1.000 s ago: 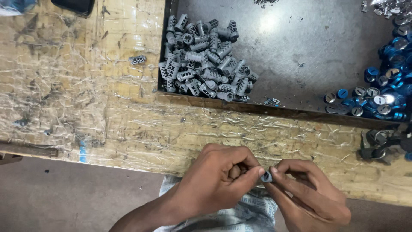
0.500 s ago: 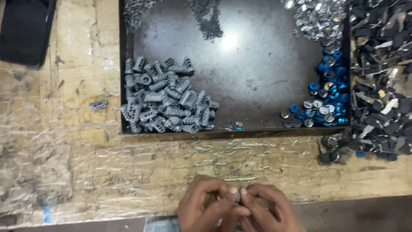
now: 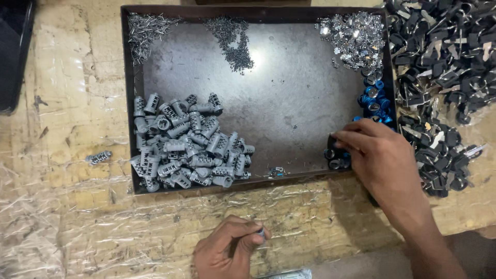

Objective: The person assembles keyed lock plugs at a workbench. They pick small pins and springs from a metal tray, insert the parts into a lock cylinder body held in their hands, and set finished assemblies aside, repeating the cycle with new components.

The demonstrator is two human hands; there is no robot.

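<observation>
While the left hand [image 3: 227,250] pinches a grey cylinder [image 3: 261,233], right fingers [image 3: 345,138] close on blue rings [image 3: 336,155].

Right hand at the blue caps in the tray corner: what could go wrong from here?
The right hand reaches among loose blue caps crowded against the tray wall; a nudge could scatter them into the shiny metal clips. The left hand pinches a small grey part at the table edge, where it might drop.

Overhead light, glare spot on dark metal tray [image 3: 289,129], soft shadows, sharp focus
</observation>
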